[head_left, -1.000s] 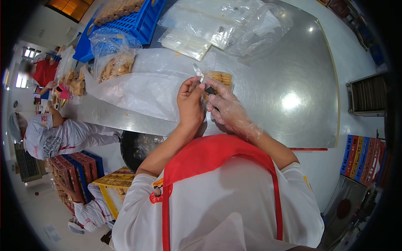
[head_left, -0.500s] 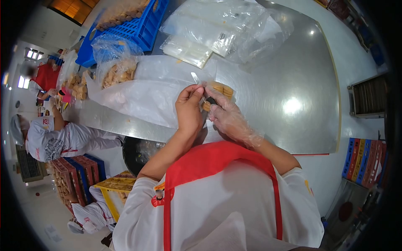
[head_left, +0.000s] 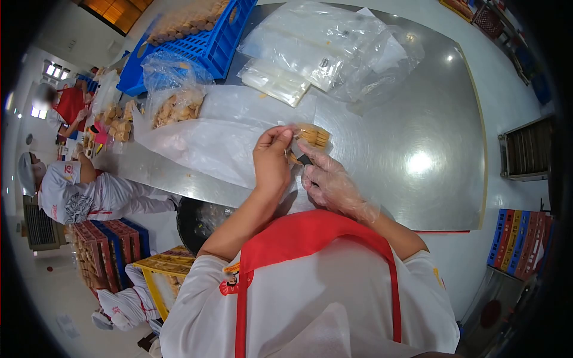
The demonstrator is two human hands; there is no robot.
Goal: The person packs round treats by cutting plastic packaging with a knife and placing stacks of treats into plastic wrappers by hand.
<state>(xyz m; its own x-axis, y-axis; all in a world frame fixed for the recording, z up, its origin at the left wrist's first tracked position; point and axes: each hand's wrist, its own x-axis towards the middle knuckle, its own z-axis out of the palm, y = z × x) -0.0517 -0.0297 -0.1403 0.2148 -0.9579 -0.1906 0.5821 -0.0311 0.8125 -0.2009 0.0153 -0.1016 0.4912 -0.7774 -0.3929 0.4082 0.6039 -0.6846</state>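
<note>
A small clear pack of light-brown biscuits [head_left: 313, 136] is at my fingertips over the steel table. My left hand [head_left: 273, 161], bare, is closed, with thumb and fingers pinching the pack's near-left edge. In a clear plastic glove, my right hand [head_left: 334, 182] is closed around the black handle of a knife [head_left: 304, 160]. The gloved index finger stretches along the pack's lower side. Most of the blade is hidden by the hands and the pack.
White plastic sheeting [head_left: 203, 146] lies left of my hands, with an open bag of biscuits [head_left: 179, 107] on it. Clear empty bags [head_left: 292, 53] are piled at the back. A blue crate [head_left: 209, 45] holds more biscuits. Co-workers [head_left: 89, 191] are at the left; a black bin [head_left: 194, 224] stands below the table edge.
The knife blade, which stuck up past my fingertips before, is now mostly out of sight, lowered toward my right hand. More of the biscuit pack shows. The view has shifted slightly.
</note>
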